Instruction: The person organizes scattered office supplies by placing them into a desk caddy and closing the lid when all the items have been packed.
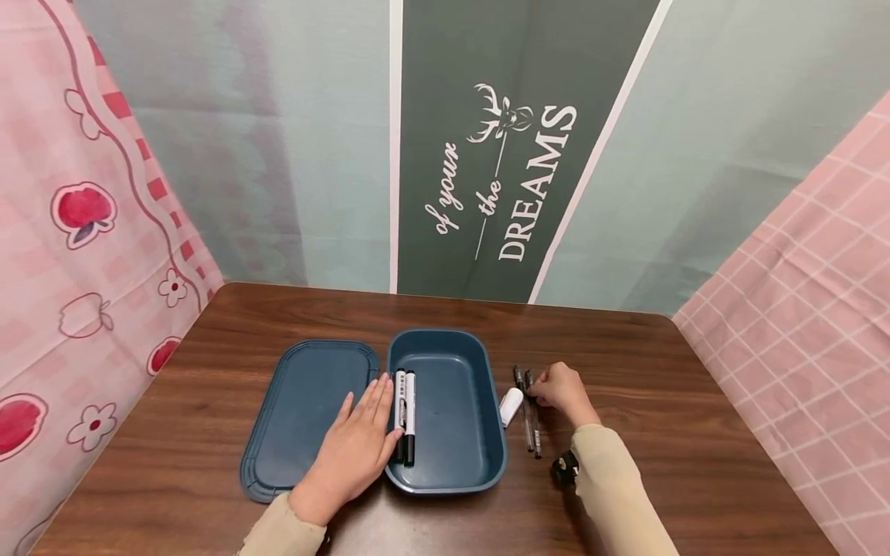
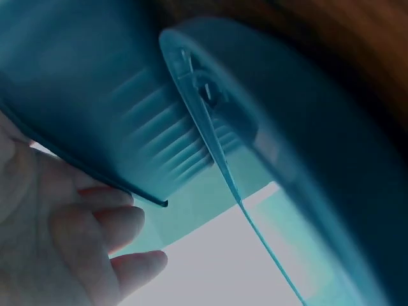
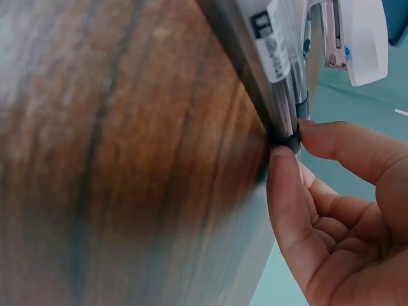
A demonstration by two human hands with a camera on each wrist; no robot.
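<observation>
A dark blue plastic box (image 1: 445, 483) stands on the wooden table, with two white-and-black markers (image 1: 410, 417) lying inside along its left wall. My left hand (image 1: 358, 444) rests on that side's rim, fingers straight and the thumb close to the markers. Right of the box lie two slim pens (image 1: 526, 417), side by side. My right hand (image 1: 565, 392) pinches the right-hand pen (image 3: 275, 64) near its dark end between thumb and index finger. In the right wrist view the pen's label shows, and the second pen lies just behind it.
The box's blue lid (image 1: 306, 425) lies flat at its left, partly under my left forearm. A small white stapler (image 1: 511, 407) sits against the box's right wall, next to the pens. A small black object (image 1: 565, 469) is by my right sleeve. Curtains hang around the table.
</observation>
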